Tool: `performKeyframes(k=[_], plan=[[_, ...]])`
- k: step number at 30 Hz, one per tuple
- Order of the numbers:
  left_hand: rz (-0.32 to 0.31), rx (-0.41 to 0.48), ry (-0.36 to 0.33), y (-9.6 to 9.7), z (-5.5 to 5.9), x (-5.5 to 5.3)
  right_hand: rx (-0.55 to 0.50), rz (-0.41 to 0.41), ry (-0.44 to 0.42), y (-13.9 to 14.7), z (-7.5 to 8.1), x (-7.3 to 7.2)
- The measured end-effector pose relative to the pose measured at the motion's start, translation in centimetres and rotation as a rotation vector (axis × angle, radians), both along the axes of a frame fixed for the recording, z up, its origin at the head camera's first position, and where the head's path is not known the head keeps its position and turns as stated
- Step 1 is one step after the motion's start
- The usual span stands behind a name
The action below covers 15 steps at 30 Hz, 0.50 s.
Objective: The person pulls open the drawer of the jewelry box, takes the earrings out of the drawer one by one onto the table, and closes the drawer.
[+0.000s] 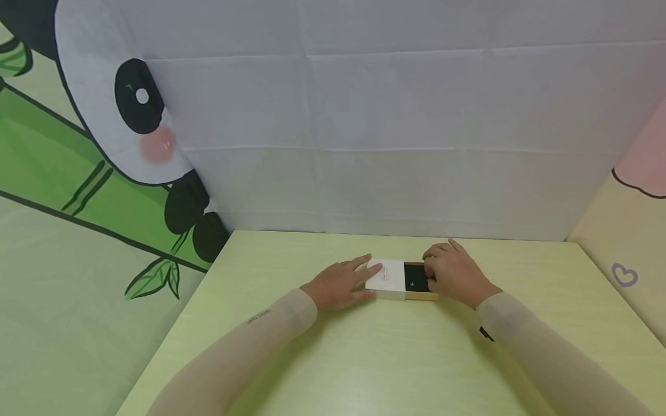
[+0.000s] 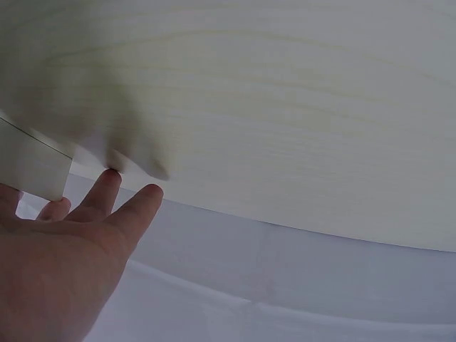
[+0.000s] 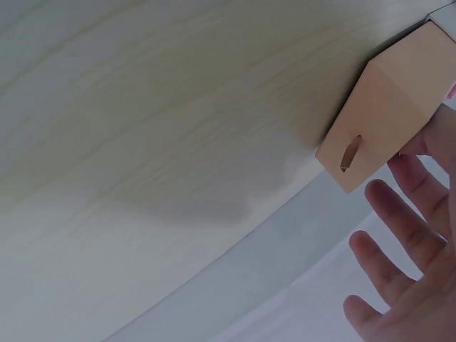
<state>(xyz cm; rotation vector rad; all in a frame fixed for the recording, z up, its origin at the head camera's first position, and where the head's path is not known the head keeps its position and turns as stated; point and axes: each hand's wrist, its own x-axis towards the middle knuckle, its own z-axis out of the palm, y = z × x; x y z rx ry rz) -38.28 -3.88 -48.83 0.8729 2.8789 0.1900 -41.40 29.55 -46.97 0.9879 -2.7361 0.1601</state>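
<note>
A small slide-out box lies near the back of the table. Its white sleeve (image 1: 386,284) bears small print, and a tan drawer (image 1: 420,296) sticks out to the right. Inside the drawer shows a black surface (image 1: 414,276) with a small pale star. My left hand (image 1: 340,284) holds the sleeve at its left end, thumb at the front edge and a finger on top. My right hand (image 1: 454,273) bends over the drawer's right end, fingertips at the black surface; whether they pinch anything is hidden. In the right wrist view the drawer's end (image 3: 385,107) has a slot.
The pale wooden table (image 1: 333,358) ends at a white cloth backdrop (image 1: 374,115) just behind the box. Printed cloth (image 1: 78,300) with a panda and bamboo hangs at the left. Another cloth (image 1: 635,254) with a heart borders the right side.
</note>
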Motion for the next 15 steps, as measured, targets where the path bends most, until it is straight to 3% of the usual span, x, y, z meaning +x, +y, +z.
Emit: performKeyframes(k=[15], plan=[[-0.005,0.009,0.012,0.11,-0.04,-0.05,0.020,0.003,0.027,0.16,-0.03,-0.17]])
